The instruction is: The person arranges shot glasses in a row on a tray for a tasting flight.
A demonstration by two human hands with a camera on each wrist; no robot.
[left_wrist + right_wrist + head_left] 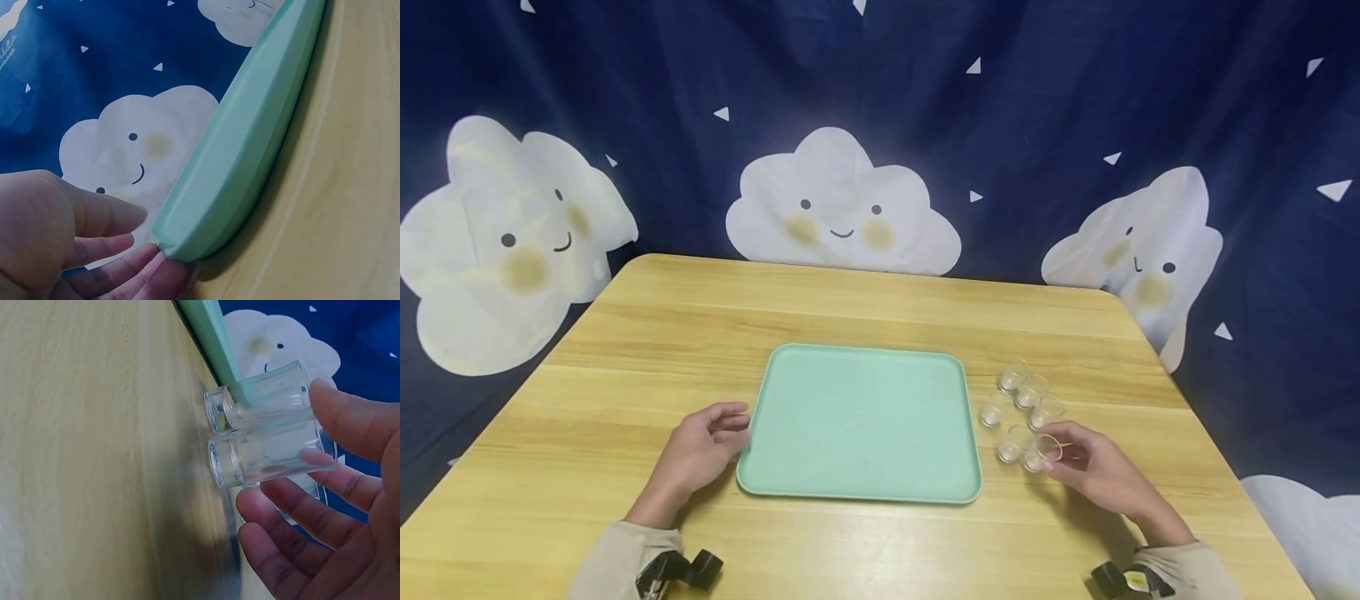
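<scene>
A pale green rectangular tray (861,421) lies on the wooden table. At its left edge is my left hand (706,442); in the left wrist view, the fingertips (165,275) touch the underside of the tray's corner (206,231), with the thumb apart from the rim. To the right of the tray stand several small clear shot glasses (996,410). My right hand (1097,467) pinches the rim of the nearest shot glass (269,453) between thumb and index finger, its other fingers loosely bent. A second shot glass (265,394) stands right against it, upright.
The wooden table (880,550) has rounded far corners. Behind it hangs a dark blue curtain (880,67) with smiling white clouds. The other shot glasses (1030,390) stand close together just beyond the right hand.
</scene>
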